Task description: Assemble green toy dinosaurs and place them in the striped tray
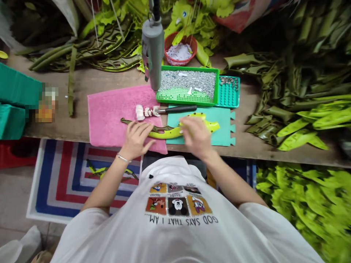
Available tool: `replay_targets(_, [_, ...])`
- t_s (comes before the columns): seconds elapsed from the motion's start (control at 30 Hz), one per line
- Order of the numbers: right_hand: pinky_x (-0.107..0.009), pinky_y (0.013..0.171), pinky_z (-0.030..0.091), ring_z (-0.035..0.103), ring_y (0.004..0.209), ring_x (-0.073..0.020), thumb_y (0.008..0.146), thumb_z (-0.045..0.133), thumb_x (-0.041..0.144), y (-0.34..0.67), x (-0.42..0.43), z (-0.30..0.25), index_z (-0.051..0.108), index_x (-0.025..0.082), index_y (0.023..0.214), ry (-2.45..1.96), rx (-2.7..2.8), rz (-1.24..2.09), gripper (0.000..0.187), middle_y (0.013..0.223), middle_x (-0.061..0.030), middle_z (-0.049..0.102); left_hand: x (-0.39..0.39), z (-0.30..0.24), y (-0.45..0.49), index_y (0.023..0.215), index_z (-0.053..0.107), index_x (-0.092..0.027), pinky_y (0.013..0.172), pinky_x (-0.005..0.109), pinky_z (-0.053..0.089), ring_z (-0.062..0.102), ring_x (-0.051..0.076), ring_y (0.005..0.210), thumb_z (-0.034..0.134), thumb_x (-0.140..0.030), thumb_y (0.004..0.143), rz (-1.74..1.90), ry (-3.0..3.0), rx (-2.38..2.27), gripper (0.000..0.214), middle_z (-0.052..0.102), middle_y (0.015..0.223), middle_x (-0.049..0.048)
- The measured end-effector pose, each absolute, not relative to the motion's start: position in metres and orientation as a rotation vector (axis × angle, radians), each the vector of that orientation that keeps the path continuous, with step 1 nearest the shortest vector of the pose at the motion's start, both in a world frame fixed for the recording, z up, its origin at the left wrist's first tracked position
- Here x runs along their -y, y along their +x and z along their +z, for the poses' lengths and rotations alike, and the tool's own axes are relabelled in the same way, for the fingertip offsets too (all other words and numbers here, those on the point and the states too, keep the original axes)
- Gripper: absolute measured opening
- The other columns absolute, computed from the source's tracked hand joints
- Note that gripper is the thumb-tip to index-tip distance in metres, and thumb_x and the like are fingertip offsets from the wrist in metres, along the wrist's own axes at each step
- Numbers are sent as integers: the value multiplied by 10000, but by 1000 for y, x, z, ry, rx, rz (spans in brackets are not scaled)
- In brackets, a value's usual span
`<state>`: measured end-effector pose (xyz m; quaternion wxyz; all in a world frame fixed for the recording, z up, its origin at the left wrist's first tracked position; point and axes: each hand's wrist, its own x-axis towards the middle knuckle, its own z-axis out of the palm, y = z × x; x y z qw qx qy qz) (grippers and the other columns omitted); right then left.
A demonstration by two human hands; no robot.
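Note:
A yellow-green plastic dinosaur-shaped piece [164, 132] lies across a pink towel [109, 113] and a teal foam mat [219, 128] at the bench's front edge. My left hand [137, 138] rests on its dark tail end with fingers stretched out and apart. My right hand [196, 136] covers the piece's middle, blurred by motion, so its fingers are unclear. A black-handled tool [175, 109] with a white piece [140, 112] at its tip lies just beyond the hands.
A grey powered tool [153, 54] hangs above the bench. Behind it stand a green tray of small screws [189, 84], a small teal tray [229, 91] and a red basket [179, 51]. Heaps of green plastic pieces [307, 109] lie right and behind. A striped bin [68, 175] sits below.

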<state>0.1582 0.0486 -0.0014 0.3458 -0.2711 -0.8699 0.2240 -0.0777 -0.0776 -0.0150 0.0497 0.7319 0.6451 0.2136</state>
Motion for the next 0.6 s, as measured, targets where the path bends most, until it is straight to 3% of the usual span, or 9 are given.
replay_targets(0.1, [-494,899,487,655,999,-307,1017,376,398,199,-93,4,585,205,1217,-1354,2124,513,348,1032,-147,703,60,-15,-36,1459,483,-110,1164,543,298,552,315,1293,522,-464,978,664,2199,-1907,598,633,1353,204])
replay_targets(0.2, [-474,835,465,651,858,-317,1007,344,479,212,-117,-7,584,204,1128,-1667,2150,585,385,838,-119,689,38,-19,-2,1490,412,-50,1139,513,324,538,314,1294,487,-430,995,582,2196,-1894,628,605,1370,233])
replay_targets(0.37, [-398,760,425,587,731,-254,1004,286,491,205,-115,-31,558,226,959,-1669,2097,637,381,748,-71,618,22,-23,17,1459,429,-22,1019,433,412,601,293,1158,476,-380,1012,425,2209,-1927,574,657,1254,223])
replay_targets(0.6, [-358,712,385,532,643,-220,980,334,397,205,-114,-28,536,221,963,-1678,2070,678,269,681,-29,558,20,-30,21,1370,519,-56,903,377,441,633,275,1032,515,-478,993,425,2244,-2093,566,692,1122,182])
